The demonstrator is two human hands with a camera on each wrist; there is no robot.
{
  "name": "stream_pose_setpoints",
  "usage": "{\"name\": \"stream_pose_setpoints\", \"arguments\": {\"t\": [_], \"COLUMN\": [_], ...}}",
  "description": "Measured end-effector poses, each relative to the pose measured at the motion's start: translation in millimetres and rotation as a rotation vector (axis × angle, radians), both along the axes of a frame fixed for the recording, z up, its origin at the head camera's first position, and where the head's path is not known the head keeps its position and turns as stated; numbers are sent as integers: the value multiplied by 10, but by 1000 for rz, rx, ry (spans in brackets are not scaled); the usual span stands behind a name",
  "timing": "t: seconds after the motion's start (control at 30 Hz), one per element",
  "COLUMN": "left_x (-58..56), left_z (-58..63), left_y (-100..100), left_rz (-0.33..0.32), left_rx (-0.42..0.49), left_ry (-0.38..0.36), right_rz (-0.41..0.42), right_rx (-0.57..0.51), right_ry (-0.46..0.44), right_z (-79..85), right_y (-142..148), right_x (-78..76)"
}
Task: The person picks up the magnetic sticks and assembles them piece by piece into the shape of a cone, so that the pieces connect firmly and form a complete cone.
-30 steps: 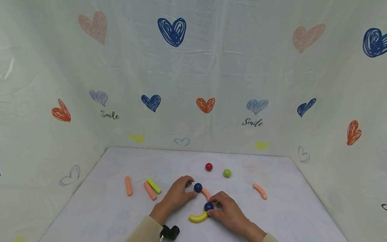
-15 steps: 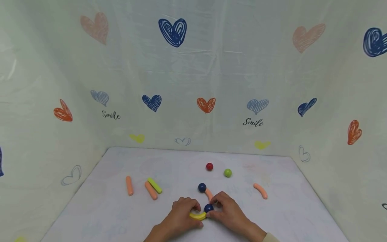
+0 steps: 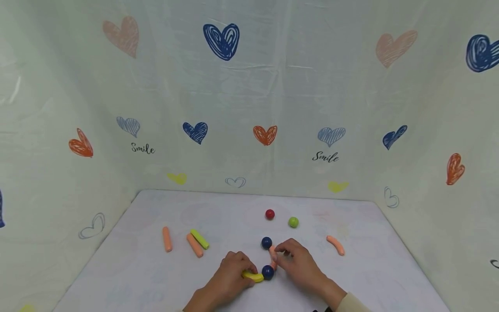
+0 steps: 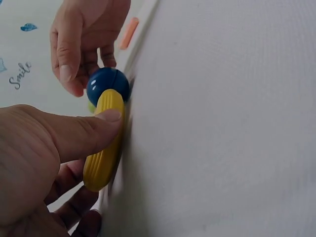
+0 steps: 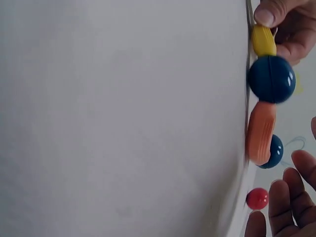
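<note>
My left hand (image 3: 229, 277) pinches a yellow curved stick (image 4: 102, 165), a ribbed toy piece, between thumb and fingers. The stick's far end meets the nearer dark blue ball (image 3: 267, 272). From that ball a ribbed orange curved stick (image 5: 261, 133) runs away to a second blue ball (image 3: 267, 243), forming one joined chain on the table. My right hand (image 3: 302, 266) is beside the orange stick, partly covering it in the head view. In the right wrist view its loosely bent fingers (image 5: 280, 202) stand apart from the chain and hold nothing.
A red ball (image 3: 270, 214) and a green ball (image 3: 293, 222) lie behind the chain. On the left are two straight orange sticks, one (image 3: 166, 239) alone, one (image 3: 194, 245) beside a yellow-green stick (image 3: 200, 239). Another orange curved stick (image 3: 335, 245) lies right.
My left hand has come down from beside the far blue ball and taken hold of the yellow stick. My right hand has let go of the nearer ball and moved up; the far ball has shifted right.
</note>
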State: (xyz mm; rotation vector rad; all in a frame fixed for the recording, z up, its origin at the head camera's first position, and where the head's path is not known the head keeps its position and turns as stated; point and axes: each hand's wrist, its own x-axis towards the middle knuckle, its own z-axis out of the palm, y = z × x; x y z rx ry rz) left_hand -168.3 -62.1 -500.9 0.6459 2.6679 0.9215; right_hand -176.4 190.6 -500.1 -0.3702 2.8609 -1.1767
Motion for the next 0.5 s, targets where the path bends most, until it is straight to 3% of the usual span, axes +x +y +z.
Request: {"name": "stream_pose_setpoints", "arguments": {"t": [0.27,0.4,0.5], "left_x": [-22,-14,13], "left_z": [31,20,-14], "left_y": [-22,55,160], "left_rz": [66,99,83], "left_rx": [-61,-48,-57], "left_ry": [91,113,128], "right_rz": [-24,7,25], "right_rx": [24,36,36], "right_ry": [-19,-36,-57], "right_z": [-47,-69,-59], "right_y": [25,30,36], "right_x": [-147,-192,-204]}}
